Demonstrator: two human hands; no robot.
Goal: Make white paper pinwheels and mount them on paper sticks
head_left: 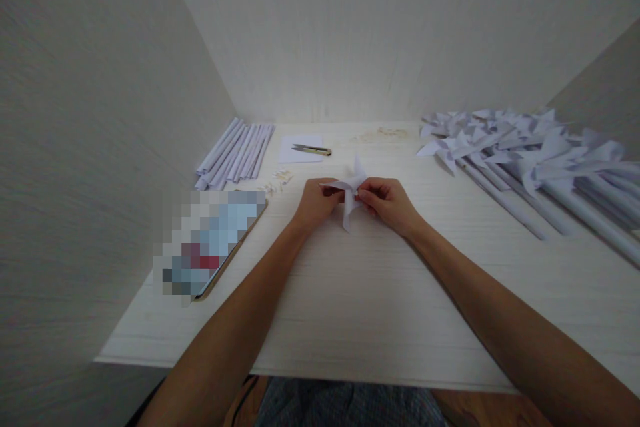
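Observation:
My left hand [316, 203] and my right hand [387, 203] meet over the middle of the white table [360, 307]. Between their fingertips they pinch a small white folded paper pinwheel head [351, 188], whose blades stick out above and below the fingers. The left hand grips it from the left side, the right hand from the right. The centre of the paper piece is hidden by my fingers.
Rolled white paper sticks [235, 153] lie at the back left. A small pair of snips [312, 149] rests on a paper sheet [301, 148]. A pile of finished paper pinwheels [525, 153] covers the right. A tablet [215, 240] lies at left. Small pins [280, 179] are scattered nearby.

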